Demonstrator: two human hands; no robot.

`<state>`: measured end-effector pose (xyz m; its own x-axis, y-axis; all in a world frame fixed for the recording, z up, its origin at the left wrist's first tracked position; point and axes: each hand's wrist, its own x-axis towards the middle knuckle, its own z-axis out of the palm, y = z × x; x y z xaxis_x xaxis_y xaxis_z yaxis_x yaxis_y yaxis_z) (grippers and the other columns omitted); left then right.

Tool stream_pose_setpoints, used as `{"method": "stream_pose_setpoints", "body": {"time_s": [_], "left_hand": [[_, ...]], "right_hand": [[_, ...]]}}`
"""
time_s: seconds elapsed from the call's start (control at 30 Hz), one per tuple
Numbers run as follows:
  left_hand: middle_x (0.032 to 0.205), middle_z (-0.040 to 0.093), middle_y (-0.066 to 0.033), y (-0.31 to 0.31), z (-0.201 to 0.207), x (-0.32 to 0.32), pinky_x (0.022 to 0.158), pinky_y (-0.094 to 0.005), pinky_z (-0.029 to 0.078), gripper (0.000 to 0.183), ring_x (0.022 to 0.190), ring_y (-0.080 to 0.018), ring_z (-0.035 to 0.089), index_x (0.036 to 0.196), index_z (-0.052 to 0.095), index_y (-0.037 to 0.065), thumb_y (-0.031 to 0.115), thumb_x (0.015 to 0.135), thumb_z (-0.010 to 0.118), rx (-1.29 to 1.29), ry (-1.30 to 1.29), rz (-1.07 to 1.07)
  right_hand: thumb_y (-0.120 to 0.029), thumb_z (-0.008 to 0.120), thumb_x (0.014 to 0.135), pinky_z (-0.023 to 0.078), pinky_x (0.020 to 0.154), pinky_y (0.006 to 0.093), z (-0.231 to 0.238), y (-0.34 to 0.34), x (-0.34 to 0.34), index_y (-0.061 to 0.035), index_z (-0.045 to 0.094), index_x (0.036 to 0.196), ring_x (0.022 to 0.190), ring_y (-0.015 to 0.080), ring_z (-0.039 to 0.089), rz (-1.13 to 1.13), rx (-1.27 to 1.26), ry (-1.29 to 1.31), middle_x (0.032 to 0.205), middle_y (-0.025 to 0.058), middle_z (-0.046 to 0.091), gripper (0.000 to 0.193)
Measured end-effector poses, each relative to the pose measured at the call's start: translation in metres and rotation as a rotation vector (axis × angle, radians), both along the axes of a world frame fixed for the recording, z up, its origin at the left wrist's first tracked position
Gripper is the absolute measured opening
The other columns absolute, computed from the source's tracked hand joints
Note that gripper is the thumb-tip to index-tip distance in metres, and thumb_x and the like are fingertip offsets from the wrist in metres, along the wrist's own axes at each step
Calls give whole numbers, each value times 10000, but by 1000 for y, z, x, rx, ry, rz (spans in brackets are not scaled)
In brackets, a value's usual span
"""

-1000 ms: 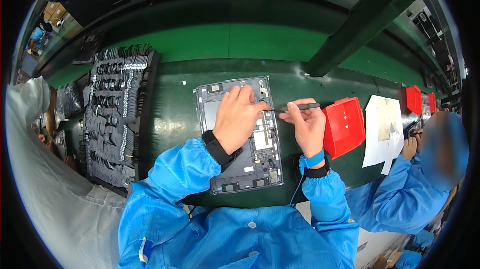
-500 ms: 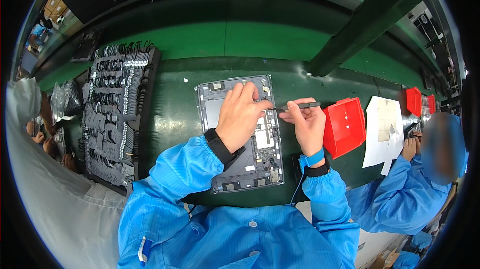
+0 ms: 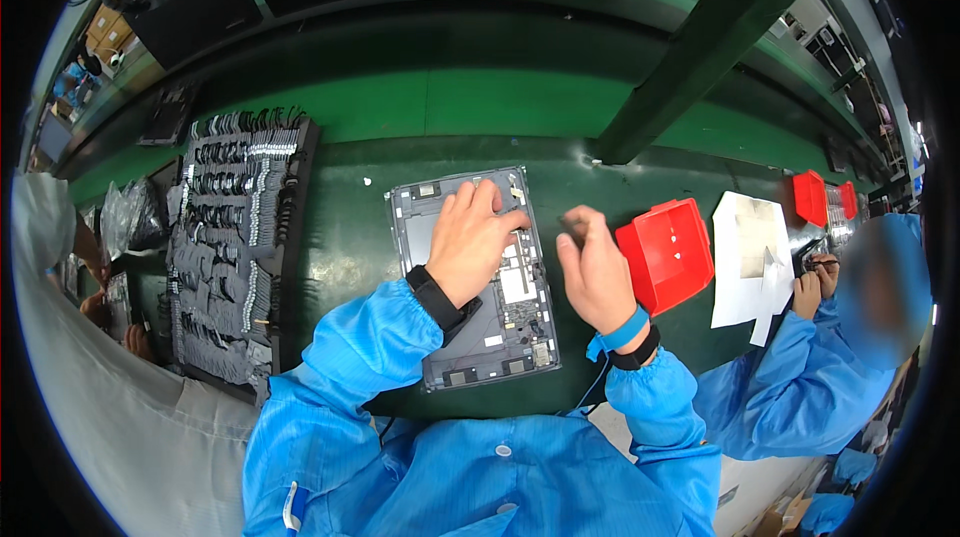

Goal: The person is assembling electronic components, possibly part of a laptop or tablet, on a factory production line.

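Observation:
An opened grey laptop chassis (image 3: 462, 355) lies flat on the green bench, with its circuit board (image 3: 522, 314) showing along the right part. My left hand (image 3: 470, 242) rests over its upper half, fingers bent and thumb and forefinger close together near the right edge. What they pinch, if anything, is hidden. Just right of the chassis, my right hand (image 3: 598, 272) hangs above the bench, its bent fingers smeared by motion. No tool shows in it now. Both wrists wear bands over blue sleeves.
At left stands a dark tray (image 3: 290, 267) packed with rows of small grey-black parts on cables. A red bin (image 3: 690, 277) and a white sheet (image 3: 735, 302) lie to the right. A green post (image 3: 690, 62) rises behind. A co-worker in blue (image 3: 800, 387) sits at far right.
My right hand has drawn away from the chassis edge, and the dark slim tool it held is no longer visible. My left hand stays on the chassis. The whole view has shifted slightly.

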<state>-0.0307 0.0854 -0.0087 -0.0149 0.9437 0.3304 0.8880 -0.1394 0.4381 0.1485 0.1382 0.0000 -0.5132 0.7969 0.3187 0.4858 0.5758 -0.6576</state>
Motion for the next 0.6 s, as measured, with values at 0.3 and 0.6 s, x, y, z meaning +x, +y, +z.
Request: {"method": "stream_pose_setpoints", "body": {"time_s": [0.3,0.6], "left_hand": [[922,483,-40,2,-1,0,785,-362,389,217,924,-242,463,899,721,174,116,691,733,-6,-9,7],[889,474,-44,5,-2,-2,753,-358,381,215,904,-241,465,881,723,178,120,675,745,-19,-24,10]], "right_hand": [[-111,677,770,507,556,347,-2,-2,-6,-103,656,837,697,221,622,72,312,-211,815,18,566,71],[-91,683,756,496,544,347,-2,2,-17,-95,671,793,646,230,620,48,269,-116,759,22,576,39]]}}
